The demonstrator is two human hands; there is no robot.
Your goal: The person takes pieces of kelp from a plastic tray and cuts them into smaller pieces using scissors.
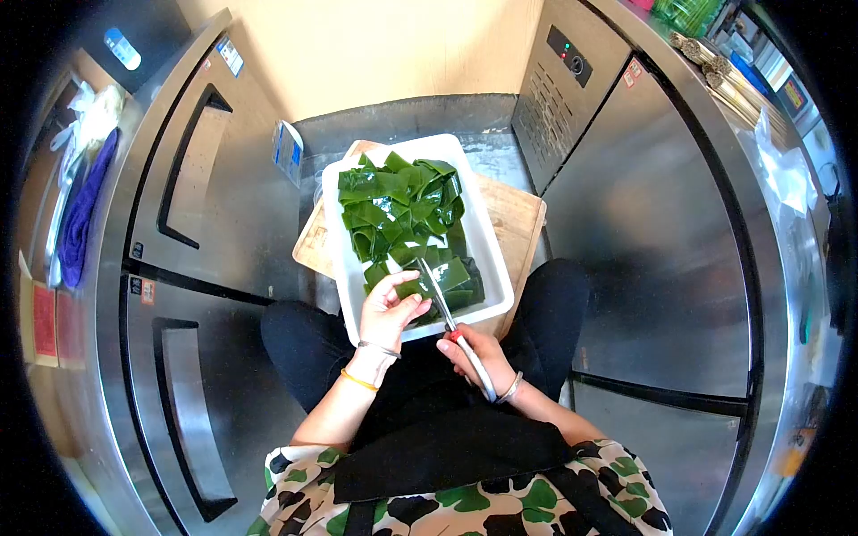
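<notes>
A white tray (pixel 490 268) holds a heap of flat, glossy dark green pieces (pixel 398 201). Over the tray's near part, my left hand (pixel 386 313) pinches one green piece (pixel 409 284) between thumb and fingers. My right hand (pixel 478 353) is wrapped round the handles of metal scissors (pixel 438 290) with a red pivot. Their blades point away from me and lie at the right edge of the held piece. Whether the blades touch the piece is too small to tell.
Under the tray lie wooden boards (pixel 514 214). Steel cabinets (pixel 214 170) stand on the left, and more steel cabinets (pixel 657 232) on the right. A purple cloth (pixel 87 210) hangs at the far left. Bundled sticks (pixel 719 76) lie on the right counter.
</notes>
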